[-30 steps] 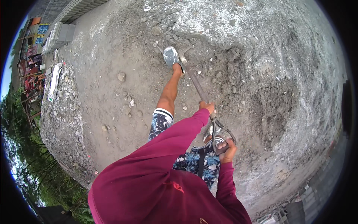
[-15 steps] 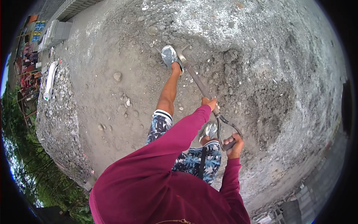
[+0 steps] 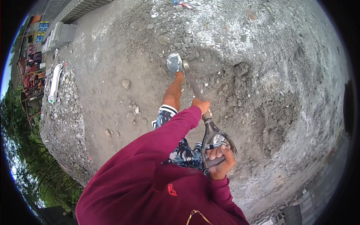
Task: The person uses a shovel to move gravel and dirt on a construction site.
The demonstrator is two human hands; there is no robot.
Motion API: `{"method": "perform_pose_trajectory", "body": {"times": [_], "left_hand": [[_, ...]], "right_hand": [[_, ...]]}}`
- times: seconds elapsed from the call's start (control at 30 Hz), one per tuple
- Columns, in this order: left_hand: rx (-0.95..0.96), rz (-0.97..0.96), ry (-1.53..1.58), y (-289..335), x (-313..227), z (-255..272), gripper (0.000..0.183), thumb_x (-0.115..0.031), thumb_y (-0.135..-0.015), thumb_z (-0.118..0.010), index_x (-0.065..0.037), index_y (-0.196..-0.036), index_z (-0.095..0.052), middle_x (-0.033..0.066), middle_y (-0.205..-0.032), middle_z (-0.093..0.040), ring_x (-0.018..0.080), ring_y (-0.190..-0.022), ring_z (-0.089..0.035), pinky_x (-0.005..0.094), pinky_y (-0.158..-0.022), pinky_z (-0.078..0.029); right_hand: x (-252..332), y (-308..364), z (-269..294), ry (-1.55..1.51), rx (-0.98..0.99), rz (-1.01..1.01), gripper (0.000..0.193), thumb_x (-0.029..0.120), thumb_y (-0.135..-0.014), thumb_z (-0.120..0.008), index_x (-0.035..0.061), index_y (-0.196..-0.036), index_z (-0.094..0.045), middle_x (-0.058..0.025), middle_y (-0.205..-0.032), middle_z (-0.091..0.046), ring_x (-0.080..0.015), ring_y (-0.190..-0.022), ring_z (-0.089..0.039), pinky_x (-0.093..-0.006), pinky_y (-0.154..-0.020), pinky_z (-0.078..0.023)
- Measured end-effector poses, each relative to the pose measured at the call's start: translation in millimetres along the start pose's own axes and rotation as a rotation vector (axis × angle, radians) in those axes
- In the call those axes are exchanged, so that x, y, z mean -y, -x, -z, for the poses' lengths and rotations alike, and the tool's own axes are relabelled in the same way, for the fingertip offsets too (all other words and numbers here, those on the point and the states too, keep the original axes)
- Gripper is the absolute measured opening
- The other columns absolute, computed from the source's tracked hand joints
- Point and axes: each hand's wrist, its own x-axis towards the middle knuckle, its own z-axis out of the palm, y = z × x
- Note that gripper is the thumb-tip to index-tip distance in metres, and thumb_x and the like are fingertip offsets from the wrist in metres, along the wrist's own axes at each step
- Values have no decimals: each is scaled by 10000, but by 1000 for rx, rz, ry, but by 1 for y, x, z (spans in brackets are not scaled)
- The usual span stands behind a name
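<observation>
A shovel with a D-shaped grip slants from beside my left shoe toward my body; its worn shaft (image 3: pixel 195 84) is grey-brown. My left hand (image 3: pixel 201 105) is wrapped round the lower shaft, just above the split of the grip. My right hand (image 3: pixel 222 162) is closed on the crossbar of the D-grip, close to my waist. The blade is not visible; the shaft's foot meets the gravelly soil (image 3: pixel 202 60) right beside the shoe (image 3: pixel 174 63), where soil and shoe hide it.
Loose dug soil (image 3: pixel 275 120) lies to the right. Single stones (image 3: pixel 126 84) dot the ground at left. Stacked grey blocks (image 3: pixel 62 35) stand far left, near a white strip (image 3: pixel 55 83) on gravel. A small red-and-blue object (image 3: pixel 182 4) lies at the far edge.
The D-grip and my right hand have come left and closer to my body, so the shaft stands steeper. Blade edges seen beside the shoe before no longer show. The view has shifted slightly.
</observation>
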Motion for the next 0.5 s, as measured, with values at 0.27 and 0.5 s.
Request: {"method": "perform_pose_trajectory", "body": {"times": [0.27,0.5], "left_hand": [[137,-151,23,-60,69,-18,340,-164,-832,-598,146,-943,-512,201,-732,-604,313,-571,-645,397,-474,-527],[282,-25,45,-116,107,-11,637,-193,-829,-686,21,-1255,-263,207,-1055,-540,377,-890,-631,538,-758,-531]], "right_hand": [[-51,-68,129,74,128,128,207,161,-826,-554,88,-653,-466,-34,-531,-443,-198,-470,-470,-335,-503,-423],[-68,-127,194,146,-257,197,135,133,-763,-612,18,-799,-551,-60,-572,-519,-166,-426,-503,-275,-377,-419]]}}
